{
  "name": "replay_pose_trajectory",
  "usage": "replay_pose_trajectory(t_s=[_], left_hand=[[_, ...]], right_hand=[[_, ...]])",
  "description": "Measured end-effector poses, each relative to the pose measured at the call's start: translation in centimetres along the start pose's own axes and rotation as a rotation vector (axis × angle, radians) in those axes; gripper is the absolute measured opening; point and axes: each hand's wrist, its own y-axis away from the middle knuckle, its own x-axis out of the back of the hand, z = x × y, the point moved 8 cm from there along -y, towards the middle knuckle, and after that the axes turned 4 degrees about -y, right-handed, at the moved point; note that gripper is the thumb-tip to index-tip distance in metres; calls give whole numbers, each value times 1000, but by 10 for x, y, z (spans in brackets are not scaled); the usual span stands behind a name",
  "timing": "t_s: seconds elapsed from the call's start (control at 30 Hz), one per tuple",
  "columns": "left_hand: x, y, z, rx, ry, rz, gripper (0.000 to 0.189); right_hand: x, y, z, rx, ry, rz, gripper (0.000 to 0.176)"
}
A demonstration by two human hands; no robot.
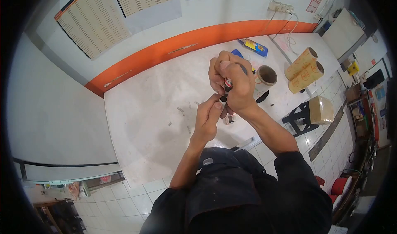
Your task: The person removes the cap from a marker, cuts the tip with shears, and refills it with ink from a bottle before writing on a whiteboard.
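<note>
My left hand [211,116] pinches a small white cylinder with a dark open top [223,99], held above the white table [144,130]. Just over it, my right hand [235,79] is closed around a small dark bottle with a red and white label [228,83], tilted down toward the cylinder's top. Whether the bottle and cylinder touch is too small to tell. Behind my right hand, a blue item [237,52] is partly hidden. Below the hands, a small red and white item [230,119] lies on the table, partly covered.
Right of my hands stands a tape roll [266,75]. A blue and yellow package [254,47] lies near the orange wall band. Two yellowish rolls [306,78] stand farther right. A black stool [302,118] holds a brown box [321,110] beside the table.
</note>
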Motion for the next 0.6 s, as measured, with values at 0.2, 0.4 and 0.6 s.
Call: replay_pose_trajectory(t_s=[0.2, 0.4, 0.6], left_hand=[[5, 2, -2, 19, -7, 19, 35], [9, 0, -3, 4, -10, 27, 36], [12, -2, -3, 30, -32, 40, 37]], right_hand=[[-3, -3, 5, -20, -28, 15, 28], [-3, -7, 8, -28, -104, -32, 28], [-3, -7, 11, -29, -80, -30, 27]])
